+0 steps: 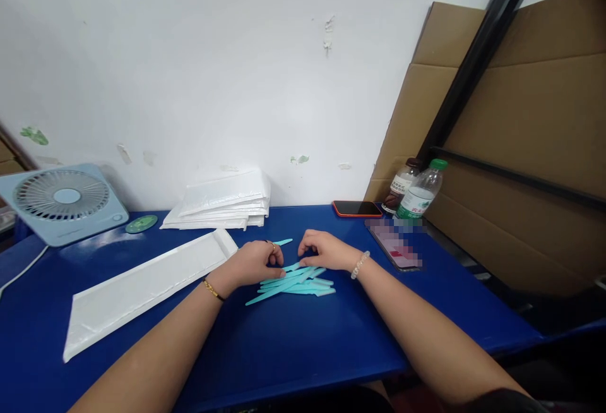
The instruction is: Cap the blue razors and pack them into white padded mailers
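Note:
Several thin turquoise eyebrow razors (pixel 296 283) lie in a loose, crossed pile on the blue table, between and below my hands. My left hand (pixel 258 261) is curled over the pile's left side, and one razor (pixel 284 242) sticks out past its fingers. On the other side, my right hand (pixel 327 251) has its thumb and fingertips bent together at the end of a razor (pixel 292 267) on top of the pile. The exact contact under the fingertips is partly hidden. Left of my left hand lies a long white padded envelope (pixel 146 290).
Against the wall sits a stack of white padded envelopes (pixel 222 198). A light blue fan (pixel 66 201) and a green disc (pixel 141 224) are at left. Two phones (pixel 357 209) and two bottles (pixel 416 195) stand or lie at right, near cardboard (pixel 530 148) and a black metal post (pixel 466 65).

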The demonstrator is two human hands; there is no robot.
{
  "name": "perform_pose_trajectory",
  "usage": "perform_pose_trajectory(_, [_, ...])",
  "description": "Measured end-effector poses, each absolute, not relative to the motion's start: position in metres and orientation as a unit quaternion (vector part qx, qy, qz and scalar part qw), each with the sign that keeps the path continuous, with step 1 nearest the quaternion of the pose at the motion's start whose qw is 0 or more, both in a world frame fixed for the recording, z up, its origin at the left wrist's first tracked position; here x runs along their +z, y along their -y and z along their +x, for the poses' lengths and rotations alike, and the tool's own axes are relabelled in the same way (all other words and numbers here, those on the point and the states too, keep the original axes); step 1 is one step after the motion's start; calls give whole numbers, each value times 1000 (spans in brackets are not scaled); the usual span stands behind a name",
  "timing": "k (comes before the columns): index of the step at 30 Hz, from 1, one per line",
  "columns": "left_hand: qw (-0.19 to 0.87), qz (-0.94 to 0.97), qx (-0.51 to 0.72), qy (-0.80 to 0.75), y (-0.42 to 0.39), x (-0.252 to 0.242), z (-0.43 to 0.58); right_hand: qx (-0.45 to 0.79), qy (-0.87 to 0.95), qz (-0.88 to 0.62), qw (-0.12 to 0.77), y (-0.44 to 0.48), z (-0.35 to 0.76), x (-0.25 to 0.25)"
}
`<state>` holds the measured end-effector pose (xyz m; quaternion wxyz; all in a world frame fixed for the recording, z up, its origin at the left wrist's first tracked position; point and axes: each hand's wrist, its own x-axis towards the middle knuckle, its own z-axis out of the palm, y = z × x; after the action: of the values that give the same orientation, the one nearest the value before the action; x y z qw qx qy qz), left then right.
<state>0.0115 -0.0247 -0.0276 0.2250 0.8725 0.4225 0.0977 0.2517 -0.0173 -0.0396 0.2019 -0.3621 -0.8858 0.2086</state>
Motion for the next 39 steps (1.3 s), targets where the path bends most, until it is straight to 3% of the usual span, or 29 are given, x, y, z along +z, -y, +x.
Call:
perform_pose_trajectory(7, [250,854,101,-445,28,-26,19,254,871,-382,176,17,246,-42])
perform_pose_trajectory(16, [174,835,113,-510,4,-36,-1,215,813,-502,203,-1,283,-42])
perform_pose_trajectory(20, [137,840,145,-504,5,-36,-1,230,834,-454,214,6,288,-32])
perform_pose_trajectory(26, [200,885,119,-403,30,-25,20,253,880,-384,116,19,272,-28])
perform_pose_trajectory(34, [184,861,100,-463,26,-22,15,203,879,-404,148,12,276,-31])
perform_pose_trajectory(39, [232,823,152,-496,19,-21,5,197,871,-420,162,12,279,-28])
